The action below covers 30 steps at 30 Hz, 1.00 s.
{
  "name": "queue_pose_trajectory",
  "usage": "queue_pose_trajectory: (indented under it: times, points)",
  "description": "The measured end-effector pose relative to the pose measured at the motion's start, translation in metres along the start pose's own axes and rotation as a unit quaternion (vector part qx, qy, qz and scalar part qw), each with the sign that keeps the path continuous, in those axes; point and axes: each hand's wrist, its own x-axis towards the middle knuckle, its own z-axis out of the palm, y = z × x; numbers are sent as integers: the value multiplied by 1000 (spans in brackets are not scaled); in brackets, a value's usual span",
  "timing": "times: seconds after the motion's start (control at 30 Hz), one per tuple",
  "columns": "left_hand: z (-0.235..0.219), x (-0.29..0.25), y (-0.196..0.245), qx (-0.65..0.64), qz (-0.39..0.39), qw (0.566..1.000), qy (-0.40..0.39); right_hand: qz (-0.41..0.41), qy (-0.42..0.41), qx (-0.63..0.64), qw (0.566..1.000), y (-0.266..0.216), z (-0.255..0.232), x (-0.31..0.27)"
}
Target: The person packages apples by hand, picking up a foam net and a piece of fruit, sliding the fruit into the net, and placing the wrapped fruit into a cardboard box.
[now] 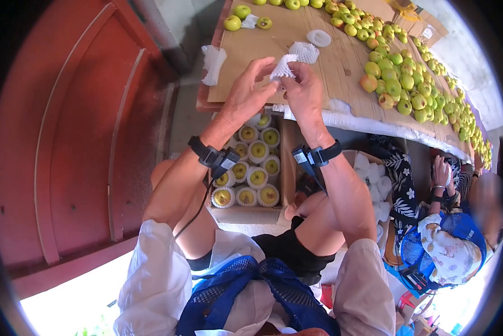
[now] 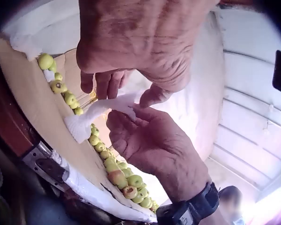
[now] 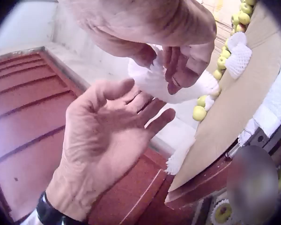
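A white foam net sleeve (image 1: 283, 67) is held up over the near edge of the cardboard-covered table (image 1: 246, 47). My right hand (image 1: 306, 96) pinches it between thumb and fingers; in the right wrist view the sleeve (image 3: 154, 84) hangs spread out and flattened. Facing it, my left hand (image 1: 244, 94) has its palm turned toward the sleeve and its fingers apart, as the right wrist view shows of the left hand (image 3: 107, 126). The left fingertips are right at the sleeve's edge. Two more foam nets (image 1: 304, 52) lie on the table just beyond.
Below the table edge, a carton (image 1: 288, 145) holds rows of net-wrapped apples (image 1: 257, 152). Loose apples (image 1: 397, 84) are heaped on the table's right. Another foam net (image 1: 213, 64) hangs over the left corner. White foam nets (image 1: 369, 182) fill a box at right, beside another person (image 1: 441, 241).
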Motion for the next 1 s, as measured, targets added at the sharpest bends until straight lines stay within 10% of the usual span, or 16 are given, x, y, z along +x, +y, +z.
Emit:
queue_pose_trajectory:
  times: [0.63,1.0]
  points:
    - [-3,5,1,-19,-32,995,95,-111,0,-26,993,0,11,-7]
    - [-26,11,-5,-258,-186,947,29,175,-120,285,935,-14,-12,-2]
